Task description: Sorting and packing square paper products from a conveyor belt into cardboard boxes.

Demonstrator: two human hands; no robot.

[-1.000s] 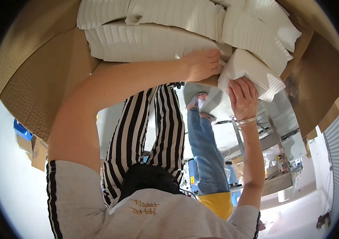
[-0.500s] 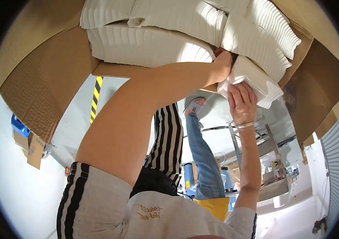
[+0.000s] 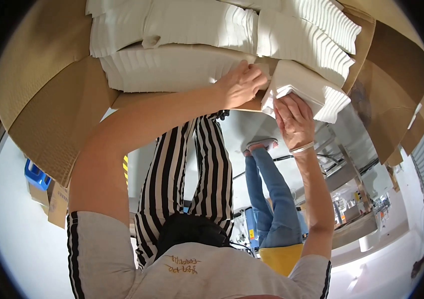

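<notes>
An open cardboard box holds several stacks of thin white foam sheets with rippled edges. My left hand is at the right end of the long front stack, beside a narrow gap. Its fingers are curled and pressed together; whatever they pinch is hidden. Right of the gap, a shorter stack of foam sheets sits at the box's front right, partly over its edge. My right hand grips this stack's near end, fingers bent over the front and thumb mostly out of sight.
Brown box flaps hang open on the right. A person in blue jeans stands behind on the right, near a metal frame. A blue plastic container and small cardboard pieces are at the left.
My left hand has come up out of the gap between the stacks and moved left. My right hand keeps its hold on the short stack. The view has shifted.
</notes>
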